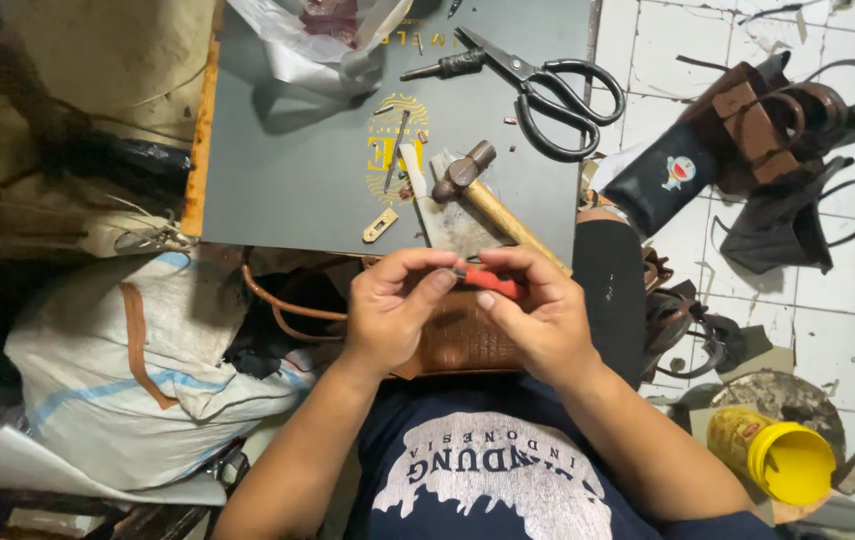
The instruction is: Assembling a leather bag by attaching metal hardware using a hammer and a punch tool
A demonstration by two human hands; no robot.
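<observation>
Small red plastic-handled tool (492,284) pinched between both hands, long axis left-right; right hand (537,315) grips handle, left hand (397,305) fingertips closed on tip (above brown textured leather bag (462,345)).

Scissors (547,95) lie at the far right of the tabletop (287,170); a hammer (482,195) lies nearer the person, below them. A sack (137,370) sits left of the hands, a can (772,455) on the floor (847,330) to the right.
</observation>
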